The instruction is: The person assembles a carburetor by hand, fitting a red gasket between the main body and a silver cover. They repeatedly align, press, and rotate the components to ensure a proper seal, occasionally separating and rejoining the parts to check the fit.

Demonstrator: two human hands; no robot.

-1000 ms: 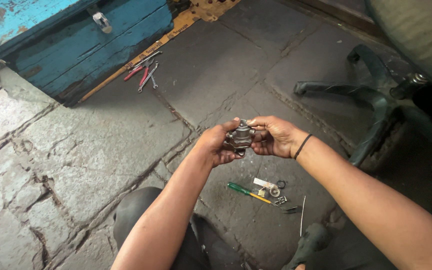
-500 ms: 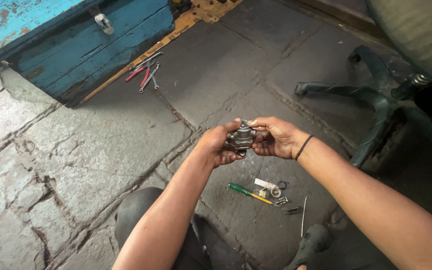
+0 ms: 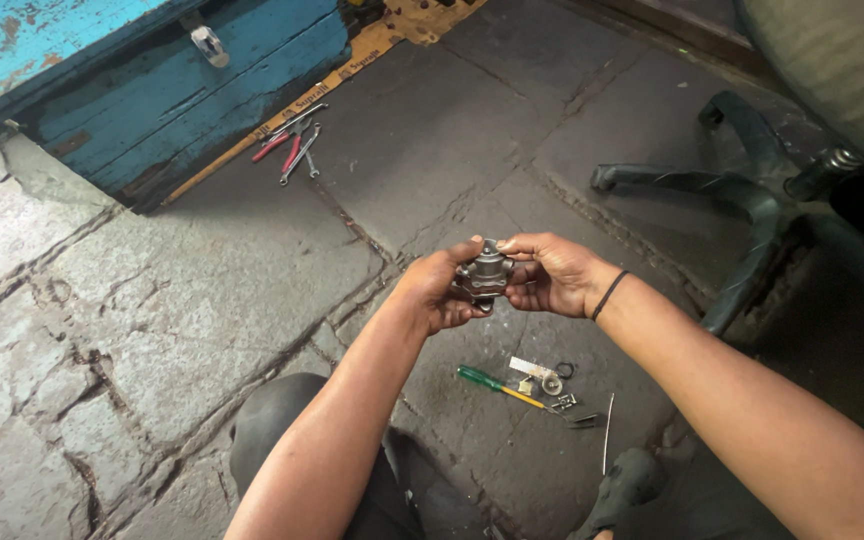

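Note:
Both my hands hold a small grey metal part (image 3: 487, 272) with round ports, above the stone floor. My left hand (image 3: 435, 290) grips its left side with thumb and fingers. My right hand (image 3: 549, 273), a black band on its wrist, holds the right side, fingers curled over the top. Below my hands on the floor lie a green-handled screwdriver (image 3: 497, 386), a black ring (image 3: 564, 370) and several small metal bits (image 3: 552, 385).
A worn blue wooden box (image 3: 182, 90) with a metal latch stands at the upper left. Red-handled pliers and spanners (image 3: 292, 150) lie beside it. A dark chair base (image 3: 742, 200) spreads at the right. My knee (image 3: 272, 430) is at the bottom.
Both hands and the metal part have stayed almost in place; the part has been turned slightly between my fingers.

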